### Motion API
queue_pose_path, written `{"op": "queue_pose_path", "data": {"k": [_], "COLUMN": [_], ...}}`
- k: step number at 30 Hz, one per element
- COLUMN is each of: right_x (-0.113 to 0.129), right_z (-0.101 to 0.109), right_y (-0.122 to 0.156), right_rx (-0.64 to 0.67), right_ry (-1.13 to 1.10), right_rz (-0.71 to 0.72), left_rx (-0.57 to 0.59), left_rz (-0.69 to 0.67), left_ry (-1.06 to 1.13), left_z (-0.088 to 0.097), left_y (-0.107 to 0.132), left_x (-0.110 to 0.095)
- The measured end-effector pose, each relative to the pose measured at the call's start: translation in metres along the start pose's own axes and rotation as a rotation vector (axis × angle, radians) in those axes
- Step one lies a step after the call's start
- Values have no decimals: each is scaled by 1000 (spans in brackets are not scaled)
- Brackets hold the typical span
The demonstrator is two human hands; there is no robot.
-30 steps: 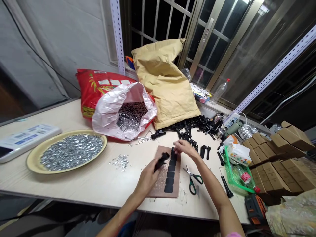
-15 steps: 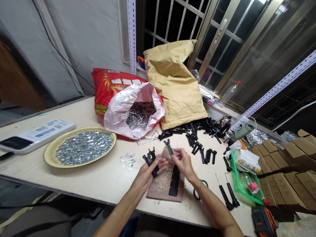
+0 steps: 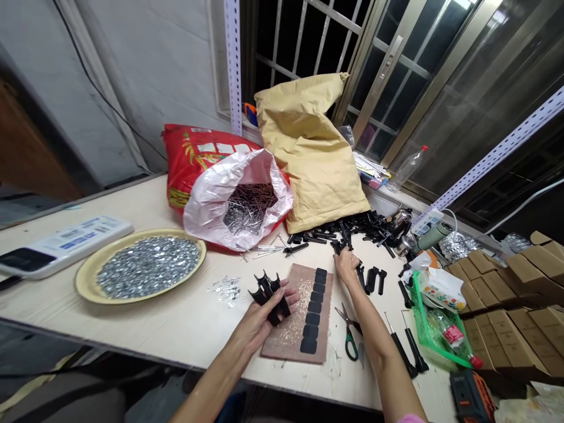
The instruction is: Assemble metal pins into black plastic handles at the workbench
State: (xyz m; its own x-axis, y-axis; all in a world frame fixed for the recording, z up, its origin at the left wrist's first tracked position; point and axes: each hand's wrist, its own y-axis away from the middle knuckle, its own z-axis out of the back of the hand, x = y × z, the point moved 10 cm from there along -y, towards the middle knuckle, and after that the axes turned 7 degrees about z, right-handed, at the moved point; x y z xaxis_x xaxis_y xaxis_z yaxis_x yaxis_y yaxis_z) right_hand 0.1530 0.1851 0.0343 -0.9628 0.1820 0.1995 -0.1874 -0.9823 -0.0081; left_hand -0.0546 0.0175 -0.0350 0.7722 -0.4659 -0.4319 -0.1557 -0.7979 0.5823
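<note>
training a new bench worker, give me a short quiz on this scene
1. Which hand holds the black forked plastic pieces?
2. True or false: the green-handled steel scissors lie on the brown rectangular board.
3. What fills the round yellow plate?

Key:
1. The left hand.
2. False: they lie on the pale tabletop, to the right of the board.
3. Small silver metal discs.
</note>
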Motion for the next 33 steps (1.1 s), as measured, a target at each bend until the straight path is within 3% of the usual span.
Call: {"op": "queue_pose_path", "data": {"k": [6,9,11,14,16,19,23,25,28,30,33], "right_x": [4,28,52,79,89,94,106,115,123,131,154], "right_z": [6,6,1,-10,-15,-19,-18,-23,-29,-15,8], "right_y": [24,62,97,139,152,158,170,173,161,147,144], "right_rx": [-6,26,120,220,221,187,145,239,428,401,309], "right_ry": [-32,-371,-623,-724,-715,-702,-711,-692,-702,-737,-705], "right_rz": [100,324,480,622,661,687,855,916,892,893,1034], "left_rx": [67,84,89,91,81,83,22,-32,-125,-158,-170], "left_rz": [23,-8,-38,-100,-150,-218,-285,-319,-380,-413,-423], "left_ry": [-17,-7,2,-12,-71,-216,-344,-358,-399,-456,-542], "left_z": [1,-1,-4,-9,-9,-9,-2,6,19,24,25], "left_y": [-7,-11,-12,-10,-6,0,3,4,5,5,7], "left_x": [2,2,3,2,-3,-16,-33,-41,-49,-51,-49]}}
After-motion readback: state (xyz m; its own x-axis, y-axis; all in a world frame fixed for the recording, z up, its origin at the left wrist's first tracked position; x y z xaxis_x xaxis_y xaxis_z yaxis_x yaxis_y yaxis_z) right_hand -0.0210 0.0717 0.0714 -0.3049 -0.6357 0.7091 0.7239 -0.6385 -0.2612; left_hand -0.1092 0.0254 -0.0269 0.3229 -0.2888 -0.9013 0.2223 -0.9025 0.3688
